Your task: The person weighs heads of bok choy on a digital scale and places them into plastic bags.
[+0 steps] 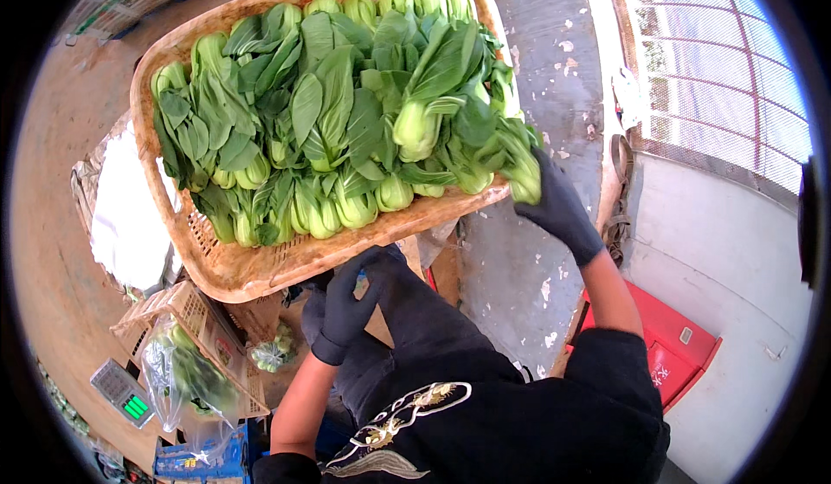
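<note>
A large tan plastic basket [247, 283] lies before me, holding rows of green bok choy [324, 107]. My right hand [563, 208], in a dark glove, is at the basket's right front corner, its fingers closed around one bok choy [524, 172] whose pale base points down towards me. A fuller bok choy [419, 120] lies on top of the others, to the left of that hand. My left hand [350, 305], gloved too, is near my knee just below the basket's front edge; its thumb and fingers are apart, and nothing shows between them.
At lower left, a plastic crate [214, 334] stands by a clear bag of greens [185, 373], a digital scale [123, 393] with a lit display and a blue crate [204, 461]. A red box [672, 341] stands against the white wall at right. White sheeting [130, 211] lies left of the basket.
</note>
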Tool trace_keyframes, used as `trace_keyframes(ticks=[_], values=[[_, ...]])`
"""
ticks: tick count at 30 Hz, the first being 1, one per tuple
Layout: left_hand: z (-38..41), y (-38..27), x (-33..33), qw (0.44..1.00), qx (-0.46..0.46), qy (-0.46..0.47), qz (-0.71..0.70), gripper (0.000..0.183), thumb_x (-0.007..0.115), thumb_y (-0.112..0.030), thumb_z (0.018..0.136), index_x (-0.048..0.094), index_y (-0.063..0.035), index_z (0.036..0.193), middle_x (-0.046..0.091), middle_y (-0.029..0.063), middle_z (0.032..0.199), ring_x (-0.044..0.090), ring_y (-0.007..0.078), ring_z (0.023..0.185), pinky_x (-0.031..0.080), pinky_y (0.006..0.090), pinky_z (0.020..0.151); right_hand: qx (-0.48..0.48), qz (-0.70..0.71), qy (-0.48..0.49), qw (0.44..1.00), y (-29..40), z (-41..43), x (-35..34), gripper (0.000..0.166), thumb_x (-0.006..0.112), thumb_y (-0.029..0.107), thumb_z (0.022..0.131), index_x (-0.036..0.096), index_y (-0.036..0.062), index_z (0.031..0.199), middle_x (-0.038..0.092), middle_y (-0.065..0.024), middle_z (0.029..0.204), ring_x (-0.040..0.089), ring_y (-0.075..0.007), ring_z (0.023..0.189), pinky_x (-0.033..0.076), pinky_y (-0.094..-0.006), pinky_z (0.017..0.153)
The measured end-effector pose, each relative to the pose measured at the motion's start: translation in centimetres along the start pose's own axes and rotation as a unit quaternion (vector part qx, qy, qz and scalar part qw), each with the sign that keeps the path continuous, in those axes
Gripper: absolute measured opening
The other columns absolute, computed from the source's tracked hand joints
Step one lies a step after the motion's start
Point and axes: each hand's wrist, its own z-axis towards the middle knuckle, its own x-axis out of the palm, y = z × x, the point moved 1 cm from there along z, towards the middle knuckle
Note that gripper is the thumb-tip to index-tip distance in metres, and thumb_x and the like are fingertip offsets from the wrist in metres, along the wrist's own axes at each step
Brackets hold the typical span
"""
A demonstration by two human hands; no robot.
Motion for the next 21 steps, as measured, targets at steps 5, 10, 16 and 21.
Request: trace_keyframes(ticks=[5, 10, 16, 21], values=[[1.2, -3.9, 4.7, 0.932, -0.067, 0.13, -0.332, 0.06, 0.062, -0.003, 0.073, 0.036, -0.0032, 0.127, 0.045, 0.0119, 0.124, 0.04, 0.0229, 0.118, 0.035, 0.0347, 0.095, -0.094, 0.138, -0.035, 0.985, 7.6, -5.3, -0.3, 0.073, 0.069, 0.017, 0.063, 0.036, 0.0006, 0.125, 0.046, -0.0213, 0.116, 0.045, -0.0379, 0.105, 0.035, -0.0403, 0.092], [0.1, -2.1, 4.3, 0.967, -0.121, -0.125, -0.187, 0.038, 0.061, -0.013, 0.077, 0.05, 0.0011, 0.111, 0.055, 0.0101, 0.106, 0.052, 0.0206, 0.096, 0.041, 0.0309, 0.085, -0.174, 0.384, 0.11, 0.9, 8.1, -4.0, 5.7, 0.059, 0.062, 0.011, 0.072, 0.039, 0.0023, 0.126, 0.042, -0.0139, 0.126, 0.043, -0.0253, 0.112, 0.033, -0.0372, 0.094], [4.5, -1.2, 3.2, 0.959, -0.12, -0.165, -0.198, 0.036, 0.059, -0.01, 0.078, 0.047, 0.0012, 0.11, 0.052, 0.0087, 0.106, 0.052, 0.0176, 0.094, 0.042, 0.0301, 0.081, 0.176, 0.249, -0.232, 0.924, -12.2, 6.5, 16.1, 0.033, 0.053, 0.005, 0.077, 0.05, -0.0079, 0.107, 0.06, -0.017, 0.098, 0.057, -0.0209, 0.093, 0.044, -0.0303, 0.081], [5.8, -1.1, 2.5, 0.921, -0.159, -0.209, -0.288, 0.05, 0.063, 0.001, 0.073, 0.041, 0.0007, 0.118, 0.05, 0.0084, 0.111, 0.052, 0.0185, 0.097, 0.042, 0.0299, 0.084, 0.185, 0.352, -0.311, 0.863, -10.0, 11.1, 19.7, 0.031, 0.058, 0.006, 0.073, 0.051, -0.0054, 0.101, 0.06, -0.0164, 0.097, 0.058, -0.0206, 0.085, 0.044, -0.031, 0.076]])
